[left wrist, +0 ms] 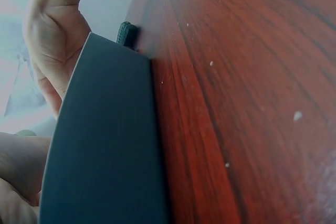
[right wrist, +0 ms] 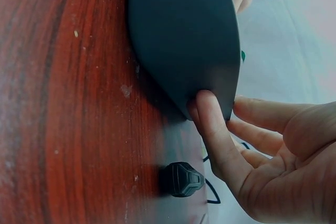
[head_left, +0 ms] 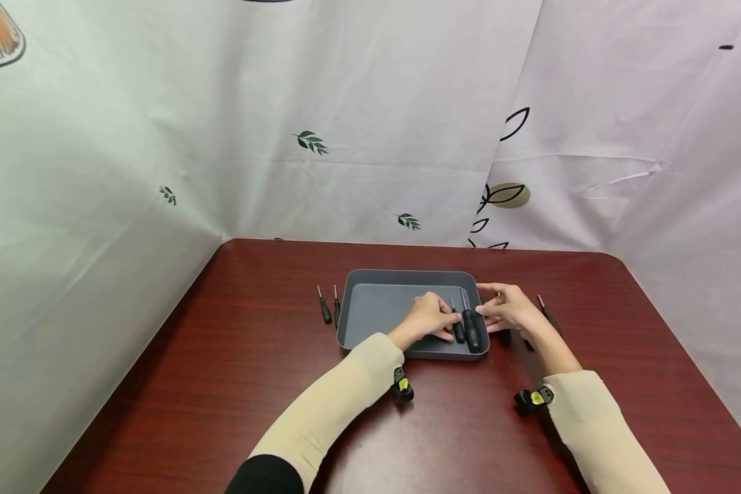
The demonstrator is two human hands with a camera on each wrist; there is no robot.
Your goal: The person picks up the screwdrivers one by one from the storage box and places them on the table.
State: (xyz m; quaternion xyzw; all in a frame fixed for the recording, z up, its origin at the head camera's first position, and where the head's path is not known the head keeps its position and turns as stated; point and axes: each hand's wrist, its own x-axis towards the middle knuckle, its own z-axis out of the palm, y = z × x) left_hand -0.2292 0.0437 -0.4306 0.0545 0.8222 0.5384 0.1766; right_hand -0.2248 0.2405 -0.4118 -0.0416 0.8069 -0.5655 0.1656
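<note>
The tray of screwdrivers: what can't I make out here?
Head view: whether the left hand grips the small screwdriver; its fingers hide the contact.
Head view: that screwdriver's tip; too small.
Head view: outlines of the tools right of the tray; the right hand and forearm cover parts.
Both wrist views: the tray's inside, hidden by its wall.

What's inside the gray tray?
A big black screwdriver and a smaller one are at the right end of the tray. The left hand and its sleeve cover part of the inside; anything under them can't be seen.
</note>
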